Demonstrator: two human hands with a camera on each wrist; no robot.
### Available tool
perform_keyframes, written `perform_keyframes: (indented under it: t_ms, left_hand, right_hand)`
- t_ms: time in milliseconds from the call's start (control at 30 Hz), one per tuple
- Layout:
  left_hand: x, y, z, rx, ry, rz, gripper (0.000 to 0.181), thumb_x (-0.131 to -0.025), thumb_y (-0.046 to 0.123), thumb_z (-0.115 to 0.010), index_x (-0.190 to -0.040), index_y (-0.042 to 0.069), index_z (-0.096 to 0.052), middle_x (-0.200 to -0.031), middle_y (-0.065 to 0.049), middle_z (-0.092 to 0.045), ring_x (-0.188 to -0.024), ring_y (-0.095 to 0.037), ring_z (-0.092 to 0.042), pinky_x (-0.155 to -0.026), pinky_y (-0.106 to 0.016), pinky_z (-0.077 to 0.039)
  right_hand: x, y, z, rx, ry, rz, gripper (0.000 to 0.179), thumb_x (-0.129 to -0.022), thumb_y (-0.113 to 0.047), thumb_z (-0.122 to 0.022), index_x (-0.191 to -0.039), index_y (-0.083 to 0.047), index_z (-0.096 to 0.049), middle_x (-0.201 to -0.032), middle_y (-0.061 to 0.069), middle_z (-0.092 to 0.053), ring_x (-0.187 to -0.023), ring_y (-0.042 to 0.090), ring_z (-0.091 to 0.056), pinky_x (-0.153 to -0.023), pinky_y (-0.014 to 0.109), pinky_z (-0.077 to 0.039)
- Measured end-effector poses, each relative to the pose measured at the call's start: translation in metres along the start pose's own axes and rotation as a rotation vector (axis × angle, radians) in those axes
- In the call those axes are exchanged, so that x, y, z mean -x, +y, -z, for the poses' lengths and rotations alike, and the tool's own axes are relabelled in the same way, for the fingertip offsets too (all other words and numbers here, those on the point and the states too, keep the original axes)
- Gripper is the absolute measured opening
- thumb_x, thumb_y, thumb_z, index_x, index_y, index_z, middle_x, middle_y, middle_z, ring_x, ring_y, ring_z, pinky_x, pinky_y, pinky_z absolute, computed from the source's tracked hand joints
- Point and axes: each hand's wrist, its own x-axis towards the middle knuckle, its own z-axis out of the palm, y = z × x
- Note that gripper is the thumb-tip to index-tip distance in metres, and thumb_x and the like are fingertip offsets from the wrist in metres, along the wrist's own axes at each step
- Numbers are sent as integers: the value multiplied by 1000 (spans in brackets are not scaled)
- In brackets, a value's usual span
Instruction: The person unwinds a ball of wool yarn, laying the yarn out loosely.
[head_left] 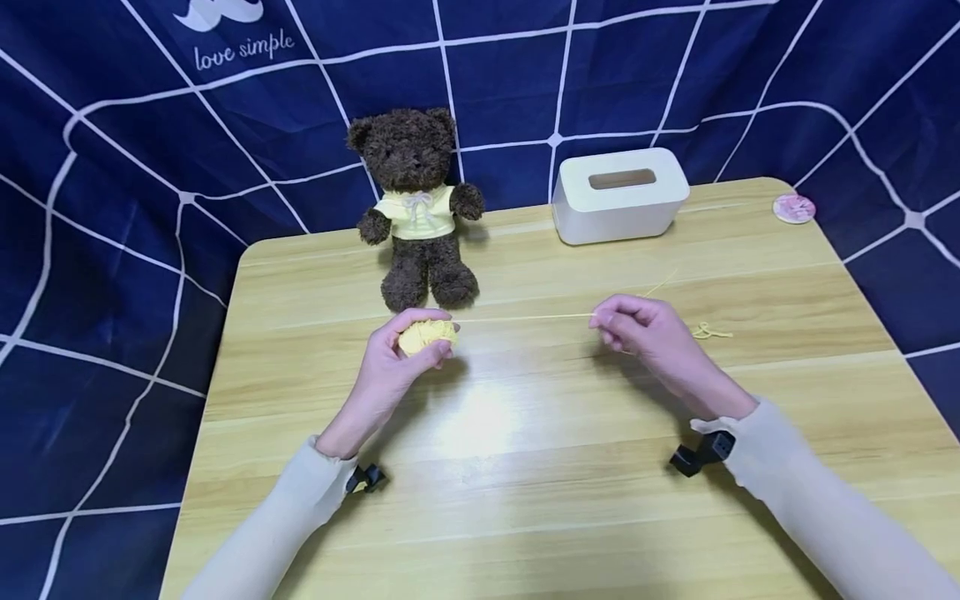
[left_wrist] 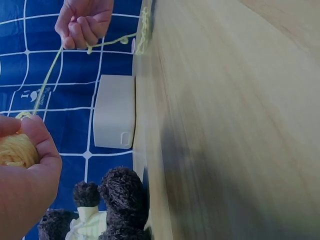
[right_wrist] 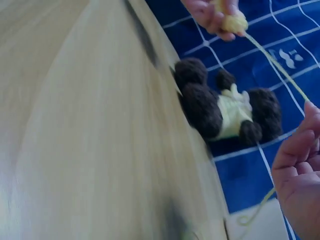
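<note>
In the head view my left hand (head_left: 386,367) grips a small ball of yellow yarn (head_left: 426,335), thumb on the near side and fingers round the far side. From the ball a strand of yarn (head_left: 525,317) runs taut across to my right hand (head_left: 648,333), which pinches it between thumb and fingertips. The right hand's other fingers are curled in. Past that hand a loose yarn tail (head_left: 705,332) lies on the table in small loops. The left wrist view shows the ball (left_wrist: 19,150) in the left palm, and the tail hanging from the right fist (left_wrist: 86,25).
A brown teddy bear (head_left: 412,208) in a yellow top sits at the back of the wooden table (head_left: 480,517). Right of it stands a white tissue box (head_left: 621,197). A pink round coaster (head_left: 793,208) lies at the far right corner. Blue checked cloth (head_left: 510,92) hangs behind.
</note>
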Motion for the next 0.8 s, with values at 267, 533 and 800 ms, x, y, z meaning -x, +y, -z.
perform_keyframes:
  t_ms: [267,533,800]
  left_hand:
    - [2,-1,3,8,24,19,41,-96,-7,-76,-136,-4,-68,-124,-22,-67,-90,-23,-73,-81,-37,-68]
    - [5,2,5,34,36,35,42,-95,-9,-75,-137,-6,-67,-121,-19,-68,-89,-21,-73,-80,-34,-68]
    - [7,1,10,14,52,19,43,-96,-8,-75,-138,-3,-68,-122,-19,-68,-90,-21,-72,-78,-32,-67]
  right_hand:
    - [10,-5,40,-352,137,98,24,-111,4,-55,-99,3,-76,-84,5,-69,-74,10,-61,-65,19,-57]
    - [22,1,79,-567,247,119,30,-111,11,-48,-100,8,-76,-92,12,-76,-72,15,-65,-64,21,-59]
    - [30,9,111,-614,349,161,31,-109,14,-46,-97,14,-74,-81,13,-71,-67,16,-63,-59,24,-57]
